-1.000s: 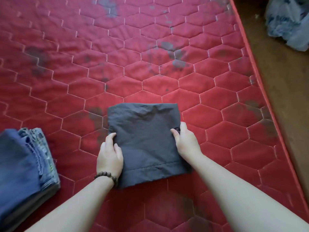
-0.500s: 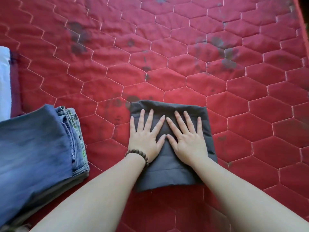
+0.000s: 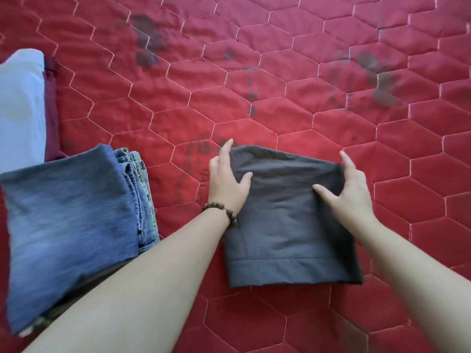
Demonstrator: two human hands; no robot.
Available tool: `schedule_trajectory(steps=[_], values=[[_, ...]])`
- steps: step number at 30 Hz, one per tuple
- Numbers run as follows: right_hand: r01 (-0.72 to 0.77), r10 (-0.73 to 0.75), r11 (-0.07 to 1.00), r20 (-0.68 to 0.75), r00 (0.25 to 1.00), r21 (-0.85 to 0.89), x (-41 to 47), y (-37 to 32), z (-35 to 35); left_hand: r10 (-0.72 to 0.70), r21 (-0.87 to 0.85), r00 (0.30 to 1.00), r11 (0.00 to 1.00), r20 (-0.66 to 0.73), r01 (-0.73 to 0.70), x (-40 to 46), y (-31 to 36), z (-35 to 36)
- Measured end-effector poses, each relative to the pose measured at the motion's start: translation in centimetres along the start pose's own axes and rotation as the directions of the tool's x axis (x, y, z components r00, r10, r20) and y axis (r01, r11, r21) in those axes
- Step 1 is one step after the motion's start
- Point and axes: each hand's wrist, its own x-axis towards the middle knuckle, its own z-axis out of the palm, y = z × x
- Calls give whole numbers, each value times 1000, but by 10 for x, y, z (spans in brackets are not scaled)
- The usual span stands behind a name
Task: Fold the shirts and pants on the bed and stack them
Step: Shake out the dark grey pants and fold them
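A dark grey folded garment of thin woven cloth [image 3: 288,217], a squarish packet with a stitched hem along its near edge, lies flat on the red quilted bed cover with hexagon stitching [image 3: 280,72], in the middle of the view and straight ahead of the person; the left hand [image 3: 226,179] sits at its far left corner and the right hand [image 3: 349,192] at its far right corner, so the packet lies between the two hands and runs back toward the body from them; each thumb presses on top of the cloth while the other fingers [image 3: 225,151] reach over the side edge, apparently slipping beneath, so both hands look to be grasping the packet by its sides, though how far the fingers go under is hidden.

The relation that matters: the stack of folded clothes topped by faded blue denim [image 3: 66,225] lies to the left of the grey packet, apart from it with a strip of bare bed cover between, and the left forearm crosses its near corner; the left hand is the nearer one to it, so by my judgement the coming move is a lift and a sideways carry to the left, setting the packet squarely on the denim.

Beyond the stack, at the far left edge, lie a white folded cloth [image 3: 20,103] and a maroon one [image 3: 52,108] just beside it; a brown beaded bracelet [image 3: 221,210] circles the left wrist.
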Motion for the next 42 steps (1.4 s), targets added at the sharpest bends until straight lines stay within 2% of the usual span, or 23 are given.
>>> schedule_trajectory(steps=[2,4,7,9,11,14,16,19,21,23,25,27,28,29,31,33,34,36,39,40,42], values=[[-150,144,987,106,984,54,12,-2,-15,-218,-117,975,968,35,220,9,6,-8],[-309,276,943,225,934,127,21,-5,-26,-324,-151,938,928,127,341,14,9,-15],[-508,352,816,459,815,277,23,-10,-37,-318,-170,903,911,289,376,16,14,-29],[-542,317,769,533,785,340,18,-22,-45,-271,-159,906,929,326,335,17,21,-46],[-486,247,772,510,824,411,14,-38,-57,-208,-162,926,950,315,269,19,35,-68],[-320,91,782,410,907,535,12,-76,-80,-103,-234,953,956,286,174,28,70,-107],[-183,-14,804,326,945,566,13,-107,-102,7,-249,963,967,269,63,33,99,-137],[83,-200,889,219,955,449,6,-145,-134,175,-170,954,976,243,-136,28,131,-177],[228,-303,904,164,939,362,-6,-157,-141,282,-69,926,960,252,-273,16,137,-195],[356,-375,912,61,925,203,-21,-155,-134,353,61,889,921,293,-386,-1,123,-200],[465,-466,885,-10,885,-30,-35,-137,-113,404,256,843,825,356,-504,-19,93,-191],[534,-542,804,48,839,-261,-48,-106,-82,411,376,804,728,429,-573,-39,55,-171],[539,-519,768,158,840,-346,-55,-89,-66,353,412,794,710,494,-572,-50,36,-157],[542,-459,734,289,840,-409,-64,-72,-51,266,449,779,693,568,-564,-62,18,-144],[558,-329,684,484,811,-469,-82,-39,-24,85,492,693,643,716,-587,-86,-15,-123],[529,-195,674,566,801,-516,-97,-19,-8,8,475,597,596,802,-647,-104,-34,-112],[512,-162,669,567,808,-539,-102,-16,-4,16,471,594,591,804,-655,-109,-37,-110],[482,-193,672,495,847,-562,-105,-22,-2,127,473,668,610,733,-635,-109,-36,-109],[476,-389,733,275,879,-486,-99,-45,1,382,517,781,594,494,-617,-95,-29,-97],[489,-437,739,223,872,-463,-96,-55,7,394,546,810,600,435,-585,-88,-25,-89],[519,-473,739,217,854,-430,-91,-75,29,288,640,868,588,405,-494,-74,-23,-70]])
